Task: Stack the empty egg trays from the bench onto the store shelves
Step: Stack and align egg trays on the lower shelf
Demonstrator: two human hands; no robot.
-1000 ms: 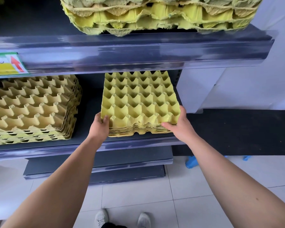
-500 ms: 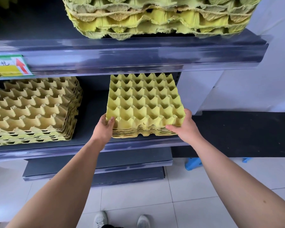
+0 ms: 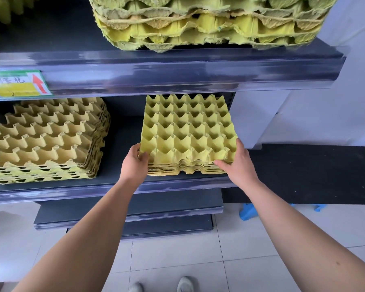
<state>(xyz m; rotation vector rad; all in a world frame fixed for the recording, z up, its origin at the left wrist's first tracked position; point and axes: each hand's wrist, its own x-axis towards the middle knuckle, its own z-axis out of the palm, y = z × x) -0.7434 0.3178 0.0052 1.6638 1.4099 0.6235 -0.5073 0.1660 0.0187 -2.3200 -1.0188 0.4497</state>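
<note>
Trays [image 3: 188,131] look light and crushable; left grip [image 3: 135,161] and right grip [image 3: 238,163] clasp their 7 and 5 o'clock corners; best supported underneath.

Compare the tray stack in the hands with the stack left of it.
The held stack is bright yellow; the left stack is tan. The left hand and right hand grip the held stack's near corners; nothing touches the left stack. Both are empty trays on the middle shelf.
</note>
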